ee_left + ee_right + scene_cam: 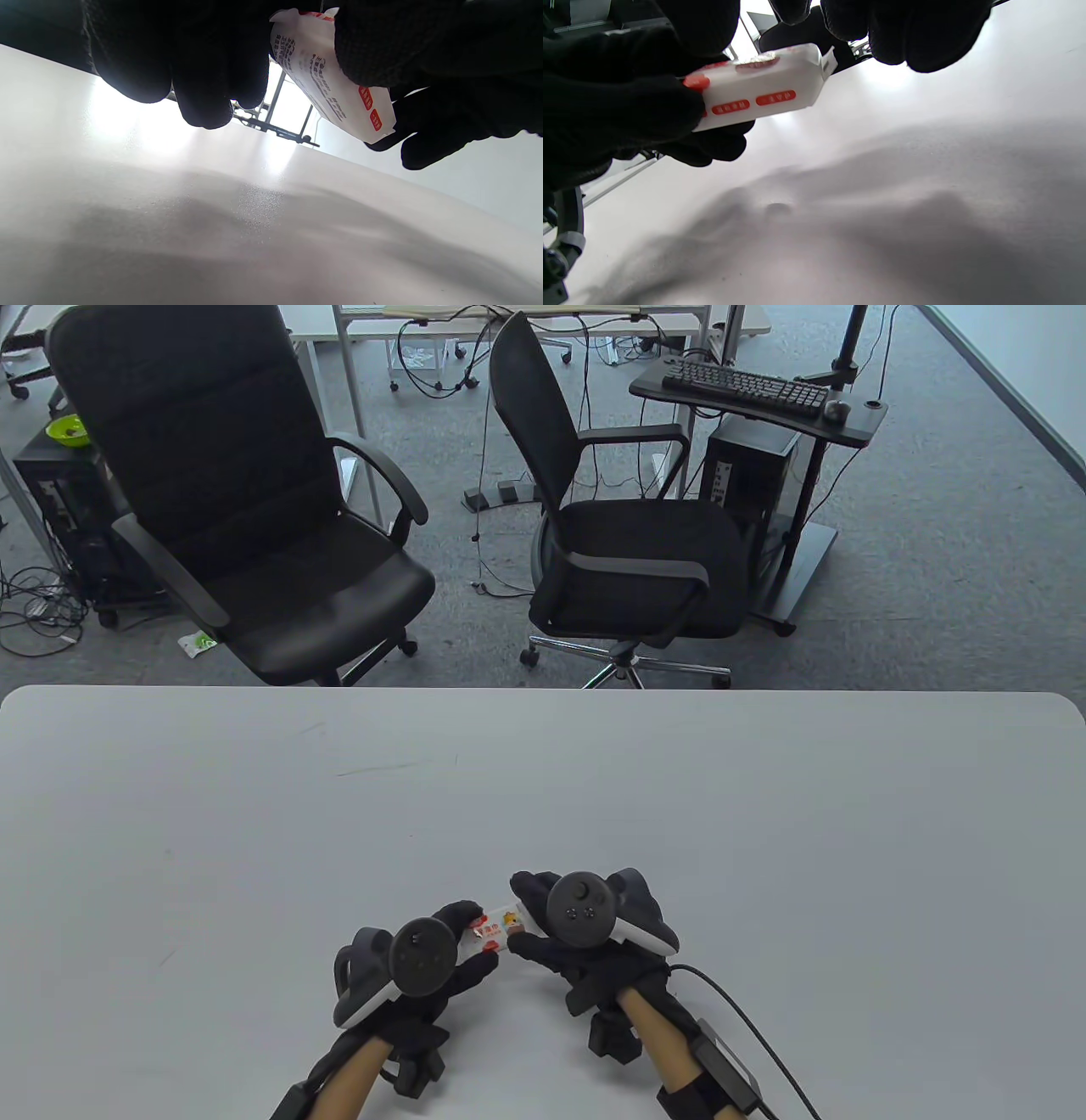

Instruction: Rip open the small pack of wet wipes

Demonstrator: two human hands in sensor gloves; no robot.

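The small wet wipes pack (pixel 495 931), white with red labels, is held just above the grey table (pixel 543 780) near its front edge, between both gloved hands. My left hand (pixel 467 940) grips its left end, thumb on top and fingers beneath. My right hand (pixel 522 918) pinches its right end between thumb and forefinger. In the right wrist view the pack (pixel 759 89) lies level, with a small flap (pixel 830 59) standing at its right end below my right fingertips (pixel 903 38). In the left wrist view the pack (pixel 326 84) slants down to the right between dark fingers (pixel 199 76).
Two black office chairs (pixel 254 517) (pixel 628 543) stand beyond the table's far edge. A black cable (pixel 747 1010) runs from my right wrist over the table to the bottom edge. Bare tabletop lies ahead and to both sides of the hands.
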